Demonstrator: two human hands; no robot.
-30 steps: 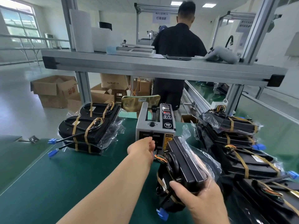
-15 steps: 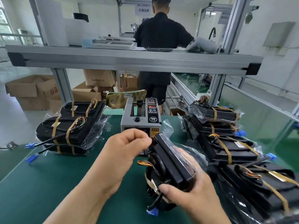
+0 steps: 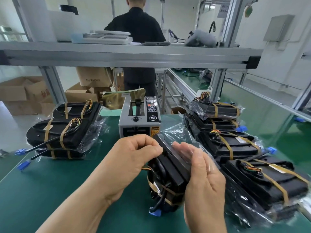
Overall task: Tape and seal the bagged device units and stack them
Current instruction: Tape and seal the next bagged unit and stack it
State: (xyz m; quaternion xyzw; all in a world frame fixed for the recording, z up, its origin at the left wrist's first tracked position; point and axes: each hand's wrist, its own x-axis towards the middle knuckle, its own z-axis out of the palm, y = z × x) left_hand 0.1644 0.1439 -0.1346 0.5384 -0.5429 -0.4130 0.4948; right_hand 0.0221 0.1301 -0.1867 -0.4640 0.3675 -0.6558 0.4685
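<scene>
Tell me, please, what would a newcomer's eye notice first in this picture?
First comes the bagged black device unit, standing on edge at the centre of the green mat. The left hand pinches its upper edge and the right hand lies flat against its plastic. Just behind it sits a grey tape dispenser, with a stack of taped units at the left and a larger pile at the right.

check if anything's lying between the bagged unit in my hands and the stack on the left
Nothing visible does. Bare green mat runs from the bagged unit to the left stack; the tape dispenser stands farther back, off that line.
</scene>
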